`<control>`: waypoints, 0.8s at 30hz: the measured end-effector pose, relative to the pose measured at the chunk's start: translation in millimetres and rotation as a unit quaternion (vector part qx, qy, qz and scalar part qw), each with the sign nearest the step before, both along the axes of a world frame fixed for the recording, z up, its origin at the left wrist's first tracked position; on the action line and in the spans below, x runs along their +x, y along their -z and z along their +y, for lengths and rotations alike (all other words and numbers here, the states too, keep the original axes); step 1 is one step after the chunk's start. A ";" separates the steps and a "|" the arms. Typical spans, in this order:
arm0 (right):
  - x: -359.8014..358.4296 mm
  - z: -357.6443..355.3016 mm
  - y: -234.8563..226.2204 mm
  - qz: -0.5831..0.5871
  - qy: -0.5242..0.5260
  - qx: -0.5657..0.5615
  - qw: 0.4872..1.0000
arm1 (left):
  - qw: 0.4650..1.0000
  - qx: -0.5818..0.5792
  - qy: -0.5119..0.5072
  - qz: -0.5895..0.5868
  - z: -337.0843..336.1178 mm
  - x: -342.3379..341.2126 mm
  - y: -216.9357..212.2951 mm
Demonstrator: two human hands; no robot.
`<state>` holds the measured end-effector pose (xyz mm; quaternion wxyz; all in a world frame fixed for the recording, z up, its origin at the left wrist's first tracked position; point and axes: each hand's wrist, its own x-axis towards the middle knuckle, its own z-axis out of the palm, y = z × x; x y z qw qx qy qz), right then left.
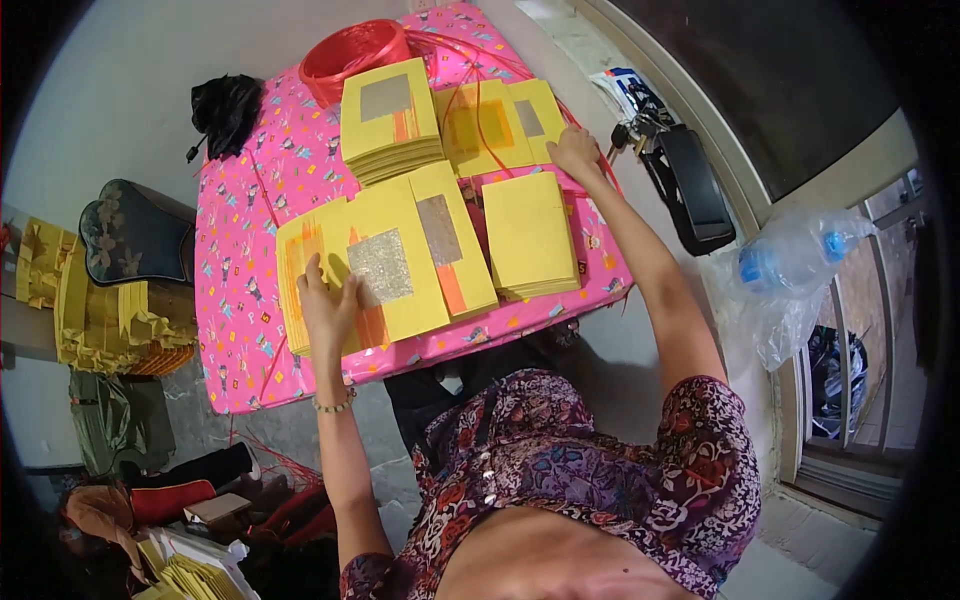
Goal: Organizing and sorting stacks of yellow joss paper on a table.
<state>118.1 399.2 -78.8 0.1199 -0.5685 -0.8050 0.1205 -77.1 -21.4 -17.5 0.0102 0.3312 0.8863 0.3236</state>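
My left hand (328, 305) lies with its fingers spread on a wide stack of yellow card pieces (400, 315), which have grey and orange patches. At the far right of the table, my right hand (576, 153) is closed at the edge of another yellow card piece (538, 112), beside red plastic twine (608, 172). What its curled fingers hold is hidden. Between the hands stand a tall yellow stack (385, 120) and a plain yellow stack (530, 235). A flat yellow piece with an orange-framed patch (480, 130) lies behind them.
A pink patterned cover (235, 300) spreads over the table. A red twine roll (352, 55) and a black bag (228, 112) sit toward the back. On the right ledge are keys (640, 130), a black case (697, 190) and a wrapped bottle (790, 260). A chair (135, 235) stands left.
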 end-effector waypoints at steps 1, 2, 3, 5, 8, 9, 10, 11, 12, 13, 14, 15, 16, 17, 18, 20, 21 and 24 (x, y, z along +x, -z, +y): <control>-1.4 0.0 3.7 -0.016 0.020 0.015 1.000 | 0.999 -0.009 0.011 0.039 -2.4 2.2 -1.3; -2.0 0.8 7.0 -0.015 0.019 0.016 1.000 | 0.997 -0.019 0.022 0.078 -4.4 4.7 -2.4; -2.4 1.9 10.5 -0.018 0.022 0.025 0.999 | 0.996 -0.018 0.022 0.079 -6.1 7.9 -3.3; -4.2 0.7 11.1 -0.021 0.022 0.034 0.999 | 0.997 -0.022 0.023 0.072 -8.7 15.8 -5.2; -5.5 1.2 9.9 -0.023 0.024 0.039 0.999 | 0.997 0.014 0.045 0.065 -10.6 27.2 -6.7; -6.4 2.5 8.5 -0.012 0.042 0.018 0.999 | 0.995 0.015 0.050 0.083 -10.8 31.0 -7.7; -6.6 5.2 7.9 -0.001 0.060 -0.003 0.998 | 0.995 0.015 0.049 0.083 -9.9 34.0 -9.4; -5.7 8.0 7.1 -0.001 0.060 -0.002 0.998 | 0.995 0.026 0.060 0.076 -9.1 37.1 -10.9; -3.8 11.0 6.2 0.027 0.059 -0.035 0.997 | 0.994 0.036 0.071 0.070 -8.6 40.4 -11.3; -2.3 14.7 4.9 0.056 0.057 -0.067 0.995 | 0.994 0.044 0.071 0.073 -7.6 43.1 -11.3; -0.7 17.2 4.7 0.056 0.057 -0.066 0.995 | 0.994 0.045 0.070 0.073 -7.8 43.2 -10.4; 0.9 18.6 5.2 0.051 0.033 -0.051 0.997 | 0.993 0.051 0.082 0.070 -8.0 43.3 -8.8; -2.4 14.7 1.7 0.046 0.006 -0.037 0.998 | 0.992 0.057 0.089 0.068 -9.6 43.7 -8.7; -4.6 10.3 -1.3 0.045 0.001 -0.038 0.998 | 0.993 0.057 0.084 0.067 -11.1 44.4 -8.8; -5.1 6.5 -4.4 0.072 -0.002 0.006 0.997 | 0.990 0.061 0.111 0.061 -12.0 45.3 -8.9; -4.8 -3.7 -21.6 0.096 -0.010 0.044 0.994 | 0.988 0.062 0.132 0.052 -13.6 51.0 -16.6; -4.2 -6.1 -31.0 0.112 -0.023 0.080 0.990 | 0.982 0.051 0.179 0.044 -13.6 54.6 -22.9; -1.1 -12.4 -56.7 0.146 -0.051 0.169 0.973 | 0.971 0.016 0.238 0.007 -17.3 59.2 -30.0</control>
